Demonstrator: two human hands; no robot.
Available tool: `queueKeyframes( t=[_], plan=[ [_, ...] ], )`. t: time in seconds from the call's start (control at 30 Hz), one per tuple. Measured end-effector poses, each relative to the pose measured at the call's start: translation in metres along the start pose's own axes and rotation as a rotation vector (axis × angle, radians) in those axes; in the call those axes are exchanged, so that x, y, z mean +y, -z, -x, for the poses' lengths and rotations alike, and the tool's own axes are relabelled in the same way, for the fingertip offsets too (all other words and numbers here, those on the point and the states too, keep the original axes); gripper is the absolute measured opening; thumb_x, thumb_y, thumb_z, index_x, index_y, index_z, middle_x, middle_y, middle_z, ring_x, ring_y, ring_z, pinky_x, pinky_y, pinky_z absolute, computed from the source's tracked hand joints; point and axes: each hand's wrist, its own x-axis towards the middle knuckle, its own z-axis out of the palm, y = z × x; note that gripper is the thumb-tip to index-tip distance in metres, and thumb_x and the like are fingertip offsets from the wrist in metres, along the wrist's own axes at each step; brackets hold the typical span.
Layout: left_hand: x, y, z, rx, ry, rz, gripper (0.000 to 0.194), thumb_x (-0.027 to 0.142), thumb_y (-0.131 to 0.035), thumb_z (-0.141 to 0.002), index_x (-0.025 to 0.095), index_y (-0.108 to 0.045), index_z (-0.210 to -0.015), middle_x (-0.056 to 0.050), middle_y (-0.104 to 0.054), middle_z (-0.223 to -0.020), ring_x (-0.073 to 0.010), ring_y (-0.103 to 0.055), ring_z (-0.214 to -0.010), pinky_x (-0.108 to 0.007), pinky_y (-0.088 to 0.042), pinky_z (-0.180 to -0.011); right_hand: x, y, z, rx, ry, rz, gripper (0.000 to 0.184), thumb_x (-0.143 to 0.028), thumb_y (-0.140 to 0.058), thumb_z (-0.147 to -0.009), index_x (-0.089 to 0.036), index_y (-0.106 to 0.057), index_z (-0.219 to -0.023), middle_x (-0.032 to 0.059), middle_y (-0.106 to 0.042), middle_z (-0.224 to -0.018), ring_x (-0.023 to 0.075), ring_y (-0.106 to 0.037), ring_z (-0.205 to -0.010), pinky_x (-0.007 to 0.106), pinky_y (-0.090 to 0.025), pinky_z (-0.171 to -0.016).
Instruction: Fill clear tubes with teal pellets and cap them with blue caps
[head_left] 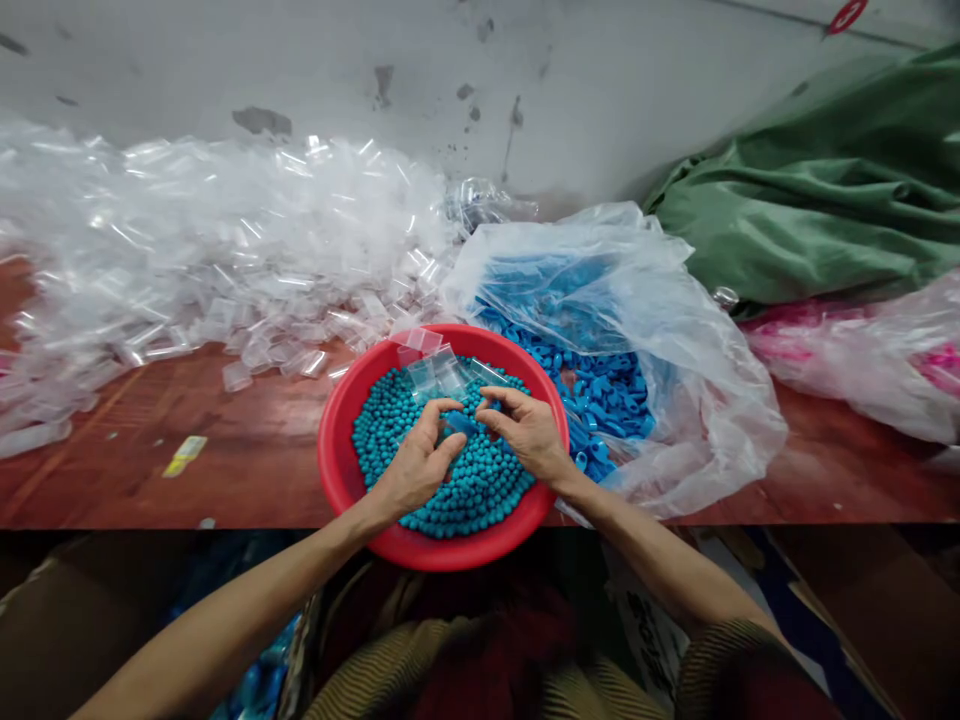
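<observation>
A red basin (332,450) full of small turquoise beads (465,490) sits at the table's front edge, and both hands are over it. Between the thumb and index finger of my left hand (420,455) is a small blue plastic piece (459,424). My right hand (531,432) is closed in a pinch just to the right of it; what its fingertips hold is too small and blurred to name. Several clear plastic tubes (448,372) lie on the beads behind my fingers.
Many clear plastic tubes (247,240) are heaped at the back left. To the right, a clear plastic bag (697,400) spills blue plastic pieces (611,390) beside the basin. Green cloth (817,210) and a bag of pink pieces (862,360) lie farther right on the reddish table (270,450).
</observation>
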Motion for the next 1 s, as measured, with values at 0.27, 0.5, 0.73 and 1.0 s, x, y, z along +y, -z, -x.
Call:
queueKeyframes(
  t=[0.27,0.5,0.73,1.0],
  plan=[
    [-0.005,-0.006,0.004,0.063,-0.113,-0.097,0.049,0.021,-0.049,-0.082,0.017,-0.038,-0.13,0.002,-0.047,-0.072,-0.0106,-0.043,-0.063,-0.025,-0.04,-0.061,-0.01,-0.005,0.012,-0.449,0.262,0.555,0.109,-0.05,-0.068,-0.071,-0.014,0.0,-0.148,0.0224,-0.041,-0.136,0.0317,-0.049,-0.12,0.042,-0.047,-0.09],
    [-0.01,-0.004,0.002,-0.01,-0.133,-0.01,0.038,0.024,-0.049,-0.083,0.016,-0.044,-0.12,0.002,-0.049,-0.076,-0.0099,-0.042,-0.064,-0.024,-0.039,-0.064,-0.015,-0.012,0.016,-0.384,0.332,0.979,0.097,-0.049,-0.055,-0.079,-0.011,0.003,-0.147,0.0206,-0.054,-0.113,0.0278,-0.062,-0.082,0.034,-0.051,-0.056],
    [-0.011,-0.015,-0.002,0.122,-0.116,0.049,0.024,0.023,-0.05,-0.082,0.018,-0.046,-0.105,0.002,-0.049,-0.082,-0.0098,-0.046,-0.069,-0.024,-0.042,-0.068,-0.011,-0.016,0.013,-0.391,0.348,0.951,0.099,-0.044,-0.061,-0.071,-0.008,-0.008,-0.147,0.0216,-0.053,-0.112,0.0269,-0.061,-0.078,0.035,-0.051,-0.056],
    [-0.003,-0.006,0.004,-0.045,0.028,-0.015,0.029,0.028,-0.051,-0.082,0.019,-0.039,-0.107,0.006,-0.048,-0.069,-0.0058,-0.039,-0.048,-0.021,-0.034,-0.05,-0.002,0.006,0.01,-0.409,0.229,0.362,0.046,-0.028,-0.036,-0.092,-0.017,-0.039,-0.137,0.0104,-0.064,-0.105,0.0165,-0.062,-0.073,0.035,-0.052,-0.073]
  ],
)
